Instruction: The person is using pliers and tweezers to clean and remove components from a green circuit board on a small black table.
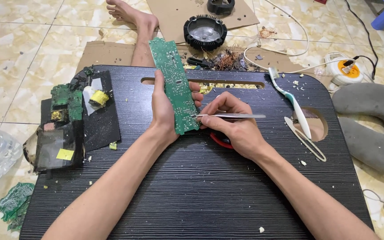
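Above the middle of the black wood-grain desk (192,191), a long green circuit board (174,84), held upright and slightly tilted. Left hand (165,113) wrapped round the board's lower half from behind, fingers (196,96) showing past its right edge, thumb along its left side: closed firmly on it. Just right of the board, right hand (234,124) pinched shut on silver tweezers (232,116), tips touching the board's lower right edge. Under that hand, a red-rimmed object, mostly hidden. Further right of the board, a white and teal toothbrush (292,102) lying on the desk, and beside it a pale thread snipper (305,140) near a round cut-out. Left of the board, a heap of dismantled electronics (65,129) with a smaller green board, a yellow part and black sheet. Beyond the board, past the desk's far edge, a bare leg (138,26), brown cardboard (112,51), a black ribbed round housing (205,32) and a tangle of copper wire (230,60). Far right of the board, on the tiled floor, a grey neck pillow (374,129).
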